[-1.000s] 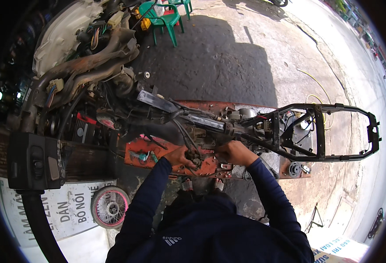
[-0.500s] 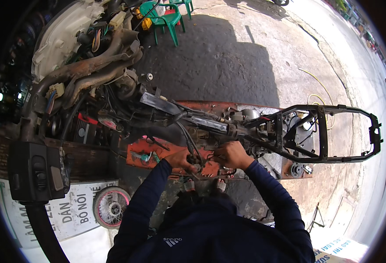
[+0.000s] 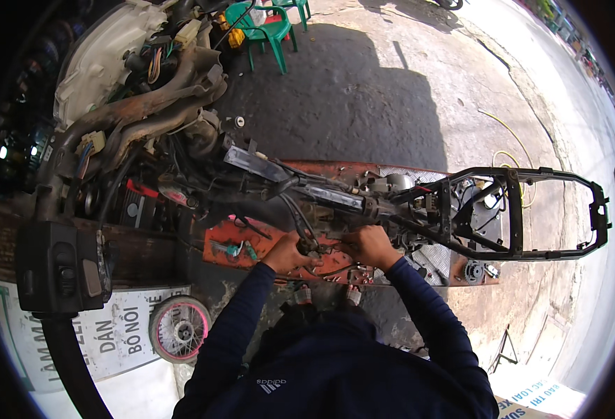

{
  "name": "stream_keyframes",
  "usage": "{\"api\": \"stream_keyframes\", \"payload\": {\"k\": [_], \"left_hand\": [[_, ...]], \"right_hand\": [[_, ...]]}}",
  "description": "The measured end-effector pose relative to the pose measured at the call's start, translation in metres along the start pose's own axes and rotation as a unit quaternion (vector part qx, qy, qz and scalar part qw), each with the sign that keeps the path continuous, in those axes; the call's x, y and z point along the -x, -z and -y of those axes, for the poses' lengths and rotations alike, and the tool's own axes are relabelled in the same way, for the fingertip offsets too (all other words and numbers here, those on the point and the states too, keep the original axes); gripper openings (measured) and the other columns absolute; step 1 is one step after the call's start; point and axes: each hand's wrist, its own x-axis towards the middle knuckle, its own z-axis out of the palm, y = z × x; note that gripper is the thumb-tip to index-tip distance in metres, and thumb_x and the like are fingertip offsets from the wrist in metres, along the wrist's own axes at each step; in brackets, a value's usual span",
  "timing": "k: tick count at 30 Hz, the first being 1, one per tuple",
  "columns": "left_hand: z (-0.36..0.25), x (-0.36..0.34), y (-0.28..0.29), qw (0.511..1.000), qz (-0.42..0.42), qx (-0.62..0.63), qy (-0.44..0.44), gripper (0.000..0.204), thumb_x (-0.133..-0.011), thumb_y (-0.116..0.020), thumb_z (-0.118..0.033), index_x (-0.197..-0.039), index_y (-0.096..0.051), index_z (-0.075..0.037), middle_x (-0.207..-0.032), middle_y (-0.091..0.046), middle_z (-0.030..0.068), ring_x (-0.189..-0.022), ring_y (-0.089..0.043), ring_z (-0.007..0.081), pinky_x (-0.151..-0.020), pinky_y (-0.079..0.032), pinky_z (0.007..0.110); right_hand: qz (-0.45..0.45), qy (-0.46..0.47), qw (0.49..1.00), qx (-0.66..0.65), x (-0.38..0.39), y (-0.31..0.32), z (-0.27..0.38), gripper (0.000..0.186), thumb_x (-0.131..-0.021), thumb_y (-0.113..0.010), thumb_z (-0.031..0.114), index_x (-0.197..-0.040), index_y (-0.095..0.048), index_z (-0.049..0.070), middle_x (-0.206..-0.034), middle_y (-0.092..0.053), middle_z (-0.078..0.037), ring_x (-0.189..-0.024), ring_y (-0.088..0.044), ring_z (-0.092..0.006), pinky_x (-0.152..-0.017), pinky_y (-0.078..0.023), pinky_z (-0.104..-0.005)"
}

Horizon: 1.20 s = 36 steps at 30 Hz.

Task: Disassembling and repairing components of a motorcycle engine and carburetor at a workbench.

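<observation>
Below the bare motorcycle frame (image 3: 335,198), both of my hands work close together over an orange-red metal stand (image 3: 272,237). My left hand (image 3: 286,255) is closed, thumb and fingers pinching a small dull metal part (image 3: 310,246) where black hoses (image 3: 298,218) come down from the frame. A short gap to the right, my right hand (image 3: 373,247) has its fingers curled and pressed together beside the engine area. What it pinches is too small and shaded to make out.
Handlebars with a black switch housing (image 3: 56,269) loom at the left. On the stand lie a teal-handled tool (image 3: 233,250) and a round toothed metal part (image 3: 473,271). A pink-rimmed wheel (image 3: 180,329) leans at lower left. A green chair (image 3: 269,35) stands beyond.
My left hand has shifted slightly to the right, and the lower ends of the hoses have moved a little with it. My right hand stays in nearly the same place.
</observation>
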Motion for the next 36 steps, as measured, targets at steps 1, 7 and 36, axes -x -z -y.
{"api": "stream_keyframes", "payload": {"k": [1, 7, 36], "left_hand": [[0.003, -0.001, -0.006, 0.994, -0.042, -0.096, 0.031, 0.081, -0.061, -0.086, -0.051, -0.112, -0.055, 0.004, -0.105, -0.063, 0.0177, -0.101, -0.062, 0.0298, -0.089, -0.049, 0.042], [0.022, -0.001, -0.028, 0.954, -0.195, -0.225, 0.035, 0.083, -0.06, -0.083, -0.058, -0.102, -0.057, 0.009, -0.099, -0.064, 0.0243, -0.096, -0.063, 0.0384, -0.085, -0.05, 0.044], [-0.017, 0.01, -0.016, 0.992, -0.045, -0.085, -0.087, 0.049, -0.061, -0.08, -0.031, -0.099, -0.064, -0.002, -0.091, -0.067, 0.0142, -0.083, -0.065, 0.0267, -0.076, -0.05, 0.038]], "right_hand": [[0.0, 0.001, 1.0, 0.0, 0.001, -0.003, 0.001, 0.024, -0.083, -0.066, 0.038, -0.08, -0.073, 0.016, -0.067, -0.065, -0.008, -0.066, -0.064, -0.0317, -0.057, -0.048, -0.0434], [0.003, -0.033, 0.999, 0.008, 0.005, -0.005, 0.009, 0.027, -0.085, -0.065, 0.04, -0.082, -0.073, 0.015, -0.067, -0.064, -0.012, -0.065, -0.063, -0.0348, -0.055, -0.047, -0.0462], [-0.064, 0.16, 0.982, 0.079, 0.0, 0.003, 0.004, 0.04, -0.076, -0.071, 0.051, -0.069, -0.065, 0.012, -0.064, -0.058, -0.003, -0.066, -0.061, -0.0223, -0.062, -0.046, -0.0379]]}}
